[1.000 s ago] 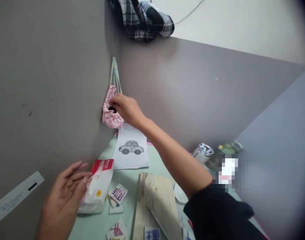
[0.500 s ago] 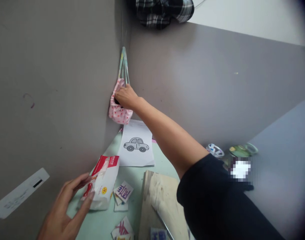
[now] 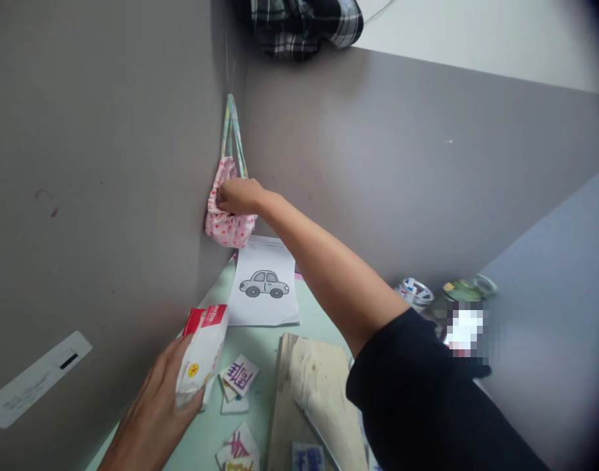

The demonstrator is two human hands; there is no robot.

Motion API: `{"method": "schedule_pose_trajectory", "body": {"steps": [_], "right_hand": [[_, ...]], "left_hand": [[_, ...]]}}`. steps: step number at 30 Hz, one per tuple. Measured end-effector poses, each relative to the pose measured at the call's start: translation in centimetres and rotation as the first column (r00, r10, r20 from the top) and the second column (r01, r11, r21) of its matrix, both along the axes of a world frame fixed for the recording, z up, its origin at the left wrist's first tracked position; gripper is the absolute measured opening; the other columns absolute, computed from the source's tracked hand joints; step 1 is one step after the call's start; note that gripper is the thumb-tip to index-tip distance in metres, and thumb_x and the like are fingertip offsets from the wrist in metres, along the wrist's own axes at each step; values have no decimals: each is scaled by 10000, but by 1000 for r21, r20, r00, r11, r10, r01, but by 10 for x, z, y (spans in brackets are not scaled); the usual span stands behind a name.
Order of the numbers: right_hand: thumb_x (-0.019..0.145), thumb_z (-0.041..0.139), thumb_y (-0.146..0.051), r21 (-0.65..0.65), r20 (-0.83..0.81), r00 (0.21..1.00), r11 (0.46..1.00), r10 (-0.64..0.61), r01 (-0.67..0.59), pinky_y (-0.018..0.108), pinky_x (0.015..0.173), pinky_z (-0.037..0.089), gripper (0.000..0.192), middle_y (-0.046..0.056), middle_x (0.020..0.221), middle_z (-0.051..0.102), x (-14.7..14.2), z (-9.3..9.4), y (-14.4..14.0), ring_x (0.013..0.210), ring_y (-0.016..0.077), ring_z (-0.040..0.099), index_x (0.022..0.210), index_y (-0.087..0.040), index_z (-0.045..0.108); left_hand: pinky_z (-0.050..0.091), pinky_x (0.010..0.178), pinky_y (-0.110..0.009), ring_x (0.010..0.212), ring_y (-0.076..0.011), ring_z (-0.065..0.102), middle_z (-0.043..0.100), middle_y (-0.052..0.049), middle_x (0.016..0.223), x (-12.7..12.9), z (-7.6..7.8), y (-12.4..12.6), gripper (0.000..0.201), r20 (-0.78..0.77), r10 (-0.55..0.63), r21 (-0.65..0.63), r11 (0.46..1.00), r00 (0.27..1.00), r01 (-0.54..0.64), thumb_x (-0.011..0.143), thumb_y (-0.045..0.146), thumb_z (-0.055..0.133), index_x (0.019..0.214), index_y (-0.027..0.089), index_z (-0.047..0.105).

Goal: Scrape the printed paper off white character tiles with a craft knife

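A pink dotted cloth pouch (image 3: pixel 225 226) hangs by striped straps (image 3: pixel 233 134) in the corner of two grey partition walls. My right hand (image 3: pixel 237 195) is stretched out to it, fingers closed on the pouch's upper edge. My left hand (image 3: pixel 156 405) is low at the left, gripping a white tissue pack with a red top (image 3: pixel 203 350) that stands on the pale green table (image 3: pixel 264 340). A sheet with a car drawing (image 3: pixel 264 284) lies under the pouch.
Several printed cards (image 3: pixel 237 378) lie by the tissue pack, next to a wooden board (image 3: pixel 306 399). Tape rolls (image 3: pixel 469 288) and a printed cup (image 3: pixel 413 292) sit at the right. A plaid cloth (image 3: pixel 304 23) hangs over the partition top. A white label (image 3: pixel 34 379) is stuck on the left wall.
My left hand has closed around the tissue pack and tilted it upright. My right hand has shifted from the pouch's opening to its upper edge, and the view has swung slightly.
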State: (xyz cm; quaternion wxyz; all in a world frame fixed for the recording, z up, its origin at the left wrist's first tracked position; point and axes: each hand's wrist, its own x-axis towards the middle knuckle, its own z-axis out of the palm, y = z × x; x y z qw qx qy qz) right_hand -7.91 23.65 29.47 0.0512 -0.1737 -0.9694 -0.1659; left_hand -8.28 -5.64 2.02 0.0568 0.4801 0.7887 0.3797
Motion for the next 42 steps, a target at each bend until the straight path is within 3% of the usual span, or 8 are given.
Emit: {"method": "schedule_pose_trajectory", "body": {"steps": [11,20,22,25,27,30,33,42], "right_hand": [[971,423,-220,43,-63,997,998,39,-37,559,976,382,267,149,1131,695,-2,-18,6,1153,328,557,1008,-144,676],[998,363,-93,215,-295,928,962,228,-168,501,1048,265,323,125,1229,609,44,-12,-15,1194,281,483,1177,-164,623],[1001,391,-118,162,-364,902,969,234,-187,483,1070,233,307,114,1231,604,64,-10,-28,1184,265,487,1202,-174,615],[999,460,-193,-202,-435,898,965,64,-167,437,1077,241,247,77,1213,617,104,-22,-37,1167,238,507,1169,-207,639],[983,512,-242,-486,-400,902,872,-160,-62,390,1008,344,183,49,1095,661,132,-42,-30,1089,225,561,1046,-205,680],[954,595,-269,-661,-290,877,743,-383,106,353,843,490,160,40,925,687,167,-88,-3,889,202,638,947,-146,696],[964,622,-363,-782,-218,786,585,-579,214,398,831,567,308,74,1164,644,187,-139,28,974,210,655,1188,-151,617],[968,618,-355,-953,-125,602,265,-788,150,435,878,562,350,93,1250,612,148,-230,73,1049,230,641,1261,-166,585]], "left_hand": [[522,945,-410,1229,-306,573,496,-98,1410,-2,36,16,652,-10,86,97,992,996,-85,900,565,451,1467,261,339],[457,1050,-412,1272,-294,535,505,-144,1410,-36,42,120,623,-213,30,74,997,977,-14,897,346,549,1465,191,345],[424,1080,-472,1319,-313,484,491,-150,1433,-38,37,144,606,-268,16,46,999,963,-4,904,343,605,1448,188,386],[387,1084,-588,1348,-339,447,430,-127,1504,-32,28,164,563,-348,-25,-8,1000,937,24,914,379,650,1416,211,456],[369,1093,-611,1363,-347,430,410,-121,1525,-26,21,169,552,-385,-38,-40,999,922,25,913,381,660,1405,212,477],[363,1100,-614,1375,-351,417,411,-124,1525,-23,14,170,541,-420,-26,-76,997,907,-7,908,373,668,1392,205,493],[361,1102,-611,1382,-351,408,415,-123,1524,-26,10,168,530,-459,-27,-98,995,888,-21,906,356,672,1383,201,502],[397,1088,-584,1369,-331,435,473,-112,1480,-38,-1,156,451,-546,-117,-121,991,830,61,909,283,673,1334,195,548]]}}
